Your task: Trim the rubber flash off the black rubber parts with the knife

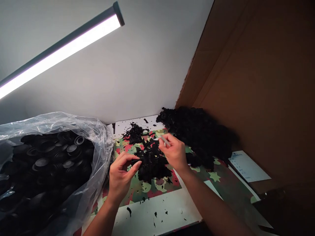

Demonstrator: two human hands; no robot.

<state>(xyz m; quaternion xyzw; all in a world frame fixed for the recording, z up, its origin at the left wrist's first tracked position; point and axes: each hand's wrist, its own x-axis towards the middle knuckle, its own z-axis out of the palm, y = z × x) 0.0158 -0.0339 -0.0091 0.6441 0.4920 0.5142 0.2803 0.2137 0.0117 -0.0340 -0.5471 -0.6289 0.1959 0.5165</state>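
My left hand (pixel 121 175) grips a black rubber part (pixel 136 163) between thumb and fingers, above a patterned mat (pixel 137 190). My right hand (pixel 173 151) holds a thin grey tool (pixel 164 141), its tip pointing up and left, close to the same part. Under both hands lies a pile of black rubber trimmings (pixel 152 162). A smaller heap of scraps (pixel 135 132) sits farther back.
A clear plastic bag (pixel 49 164) full of black round rubber parts stands at the left. A big heap of black parts (pixel 199 131) lies at the right against a cardboard wall (pixel 258 82). A paper sheet (pixel 247 167) lies at the right. A light tube (pixel 61 52) hangs above.
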